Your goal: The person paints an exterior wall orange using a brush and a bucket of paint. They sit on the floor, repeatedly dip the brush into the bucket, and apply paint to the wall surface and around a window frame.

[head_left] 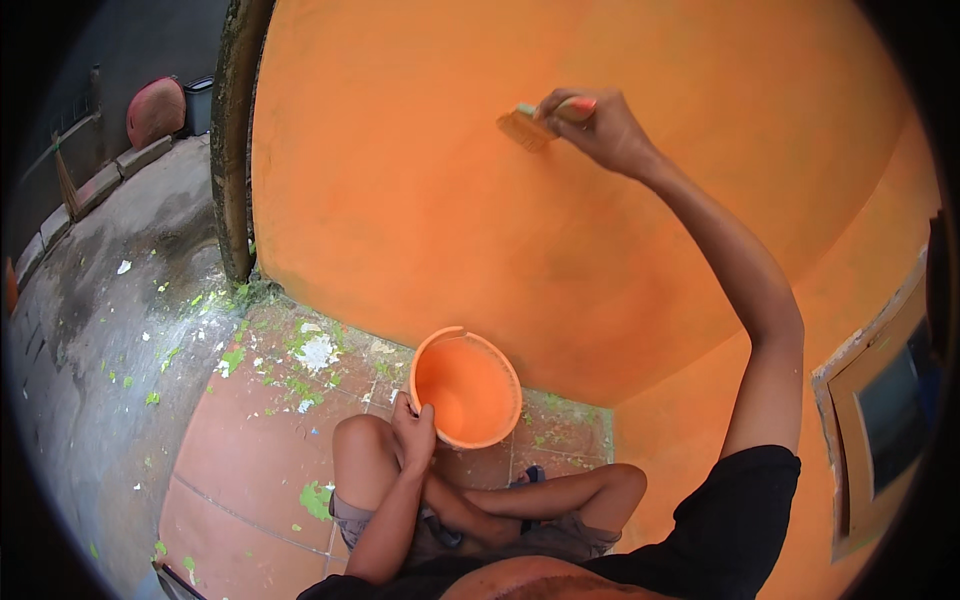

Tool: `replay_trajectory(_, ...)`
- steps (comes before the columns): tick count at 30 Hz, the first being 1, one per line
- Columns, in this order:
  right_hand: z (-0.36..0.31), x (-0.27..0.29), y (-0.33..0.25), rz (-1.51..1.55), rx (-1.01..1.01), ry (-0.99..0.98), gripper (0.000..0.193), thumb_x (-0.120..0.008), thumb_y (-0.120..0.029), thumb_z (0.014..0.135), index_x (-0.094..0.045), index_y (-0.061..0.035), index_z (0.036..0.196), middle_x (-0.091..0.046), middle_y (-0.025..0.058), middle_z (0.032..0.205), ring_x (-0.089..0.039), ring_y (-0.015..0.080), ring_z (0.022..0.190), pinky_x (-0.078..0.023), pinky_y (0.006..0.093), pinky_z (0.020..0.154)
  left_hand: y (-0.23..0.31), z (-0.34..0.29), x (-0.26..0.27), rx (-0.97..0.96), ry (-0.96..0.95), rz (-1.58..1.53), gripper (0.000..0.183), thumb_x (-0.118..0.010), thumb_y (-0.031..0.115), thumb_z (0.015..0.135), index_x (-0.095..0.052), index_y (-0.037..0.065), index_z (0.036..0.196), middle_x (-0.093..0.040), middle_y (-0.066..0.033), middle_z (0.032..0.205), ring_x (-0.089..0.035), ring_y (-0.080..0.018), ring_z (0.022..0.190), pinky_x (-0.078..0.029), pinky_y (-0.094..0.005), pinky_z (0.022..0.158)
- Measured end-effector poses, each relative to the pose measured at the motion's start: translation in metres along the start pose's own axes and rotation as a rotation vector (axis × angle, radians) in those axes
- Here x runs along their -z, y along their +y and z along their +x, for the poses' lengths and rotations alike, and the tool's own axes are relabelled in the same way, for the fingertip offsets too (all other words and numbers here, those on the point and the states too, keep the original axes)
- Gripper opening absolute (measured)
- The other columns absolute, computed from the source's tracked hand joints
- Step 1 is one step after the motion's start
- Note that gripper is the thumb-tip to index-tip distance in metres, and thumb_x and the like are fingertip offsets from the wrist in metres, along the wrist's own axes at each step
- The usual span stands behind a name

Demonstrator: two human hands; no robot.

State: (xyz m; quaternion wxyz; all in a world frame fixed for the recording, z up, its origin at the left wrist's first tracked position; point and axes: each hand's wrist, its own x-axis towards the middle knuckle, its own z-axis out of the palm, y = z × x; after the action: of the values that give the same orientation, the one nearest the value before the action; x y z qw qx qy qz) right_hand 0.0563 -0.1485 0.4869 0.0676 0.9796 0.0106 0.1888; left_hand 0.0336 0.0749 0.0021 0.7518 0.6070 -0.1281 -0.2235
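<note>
My right hand [598, 128] is raised against the orange wall [430, 190], its fingers closed round the handle of a paintbrush [526, 128]. The brush is wide, its bristles coated orange and lying against the wall. Low down, my left hand [413, 432] grips the near left rim of a bucket [478, 395], thumb over the edge. The bucket is tilted toward me and its inside is orange with paint. It is held just above my crossed legs, close to the foot of the wall.
Tiled floor [250, 430] under me carries green and white paint flakes. A dark post [232, 140] stands at the wall's left end, beside a grey concrete path [120, 340]. A framed window [890, 410] is at the right. A broom [66, 180] leans far left.
</note>
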Motion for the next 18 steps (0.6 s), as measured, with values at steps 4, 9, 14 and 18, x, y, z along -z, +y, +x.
replay_trajectory(4,0.065,0.18,0.056,0.253,-0.11,0.622,0.013,-0.061,-0.006,0.089,-0.067,-0.0042,0.1,-0.069,0.0169,0.087,-0.07,0.033,0.078,-0.055,0.0377,0.067,0.009,-0.001,0.001,-0.009,-0.021,0.013,0.02,-0.06,0.003,0.079,-0.041,0.001,0.076,-0.04,-0.0028,0.068,-0.039,-0.0109,0.064,-0.038,-0.0296,0.057)
replay_trajectory(9,0.067,0.271,0.056,-0.977,0.172,0.856,0.012,-0.064,-0.009,0.089,-0.07,-0.0067,0.1,-0.071,0.0159,0.09,-0.072,0.0294,0.079,-0.056,0.0343,0.07,0.008,0.006,-0.005,-0.061,-0.044,-0.039,0.018,-0.058,0.003,0.079,-0.04,0.001,0.076,-0.039,-0.0026,0.067,-0.038,-0.0106,0.064,-0.038,-0.0297,0.057)
replay_trajectory(14,-0.007,0.096,0.063,-1.135,0.136,0.431,0.012,-0.069,-0.016,0.078,-0.061,-0.0083,0.084,-0.067,0.0179,0.115,-0.071,0.0295,0.093,-0.06,0.0369,0.069,-0.005,0.006,-0.004,-0.084,-0.043,-0.002,0.017,-0.056,0.003,0.08,-0.04,0.002,0.077,-0.039,-0.003,0.067,-0.037,-0.0108,0.064,-0.038,-0.0298,0.057)
replay_trajectory(18,-0.132,-0.124,0.003,-0.831,0.341,0.026,0.025,-0.067,-0.026,0.083,-0.054,-0.0048,0.084,-0.061,0.0287,0.127,-0.065,0.0439,0.111,-0.057,0.0447,0.093,-0.009,0.007,-0.007,-0.066,-0.063,-0.09,0.016,-0.057,0.003,0.08,-0.041,0.002,0.078,-0.04,-0.0035,0.069,-0.038,-0.0112,0.064,-0.038,-0.0298,0.058)
